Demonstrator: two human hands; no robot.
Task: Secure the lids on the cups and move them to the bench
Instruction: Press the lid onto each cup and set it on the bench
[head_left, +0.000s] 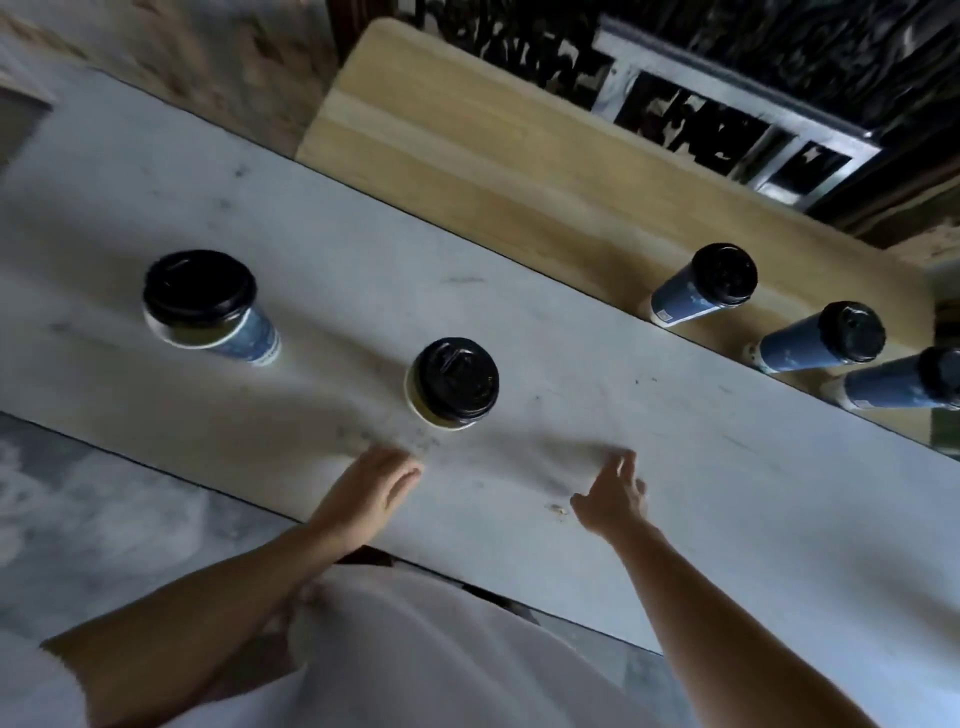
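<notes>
I am seeing both hands, left hand (376, 488) and right hand (613, 496), hovering spread and empty over the pale table (311, 249), near the middle cup (452, 382); another cup (208, 304) is standing beyond it; three lidded cups (701, 286) are sitting on the wooden bench (467, 140) behind the table.

Head camera looks steeply down, tilted, over the table (675, 467).

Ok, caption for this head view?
Both empty hands reach toward two lidded cups on the table; three stand on the bench.

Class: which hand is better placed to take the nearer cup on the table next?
Probably left. The left hand is empty, just below the nearer cup; the right hand lies farther off to the side.
</notes>
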